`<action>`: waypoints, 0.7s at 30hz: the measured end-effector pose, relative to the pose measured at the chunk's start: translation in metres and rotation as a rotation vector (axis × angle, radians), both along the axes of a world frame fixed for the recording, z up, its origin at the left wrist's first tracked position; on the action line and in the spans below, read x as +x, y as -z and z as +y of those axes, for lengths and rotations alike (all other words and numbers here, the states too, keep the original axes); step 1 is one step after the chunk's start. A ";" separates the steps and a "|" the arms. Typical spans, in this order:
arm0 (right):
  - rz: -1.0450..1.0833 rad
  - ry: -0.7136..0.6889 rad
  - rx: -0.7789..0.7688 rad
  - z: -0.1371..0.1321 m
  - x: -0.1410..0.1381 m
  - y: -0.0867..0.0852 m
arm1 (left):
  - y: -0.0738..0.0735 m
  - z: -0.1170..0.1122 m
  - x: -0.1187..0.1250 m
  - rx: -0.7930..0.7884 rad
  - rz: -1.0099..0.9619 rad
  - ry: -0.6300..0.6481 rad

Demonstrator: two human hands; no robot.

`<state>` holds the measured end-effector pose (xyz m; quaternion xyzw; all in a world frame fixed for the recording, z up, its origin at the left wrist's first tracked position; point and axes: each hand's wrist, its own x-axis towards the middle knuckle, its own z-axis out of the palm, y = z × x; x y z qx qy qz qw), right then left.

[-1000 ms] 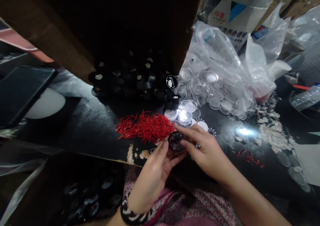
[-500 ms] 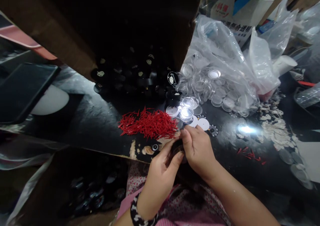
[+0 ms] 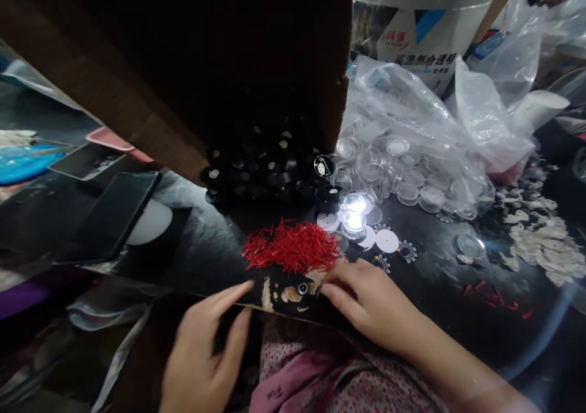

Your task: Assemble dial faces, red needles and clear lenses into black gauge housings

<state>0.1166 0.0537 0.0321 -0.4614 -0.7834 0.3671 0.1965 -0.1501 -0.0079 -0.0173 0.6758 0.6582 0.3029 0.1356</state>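
Observation:
My left hand [image 3: 201, 349] hovers below the table's front edge, over a dark box [image 3: 151, 364] at the lower left. Its fingers are stretched out and a little smeared; the gap between thumb and forefinger is dark, so I cannot tell whether anything is in it. My right hand [image 3: 361, 297] lies on the black table [image 3: 434, 291] with its fingers apart and nothing visible in them. Its fingertips are just right of a small round eye-like piece [image 3: 303, 288] and just below the heap of red pins [image 3: 293, 248].
A tipped brown carton [image 3: 137, 89] spills black round pieces [image 3: 270, 169]. A clear bag [image 3: 412, 150] of transparent lids lies to the right, with loose lids [image 3: 354, 221] and white discs [image 3: 387, 240] before it. White scraps [image 3: 540, 248] lie far right, and a dark phone [image 3: 110, 218] lies left.
Both hands held a black round piece together by the pins. Now they have parted: my left hand has swung down and left over the dark box, and my right hand rests on the table.

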 end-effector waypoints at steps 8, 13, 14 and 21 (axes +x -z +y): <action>-0.050 0.089 0.017 -0.008 0.012 -0.005 | -0.035 0.170 0.122 0.156 0.188 0.335; -0.024 0.096 -0.006 -0.006 0.018 -0.002 | -0.027 0.171 0.125 0.145 0.219 0.341; -0.025 0.107 -0.012 -0.004 0.019 -0.001 | -0.025 0.168 0.123 0.150 0.209 0.338; 0.159 0.307 -0.125 0.006 0.029 0.002 | -0.031 0.146 0.117 0.248 0.066 0.243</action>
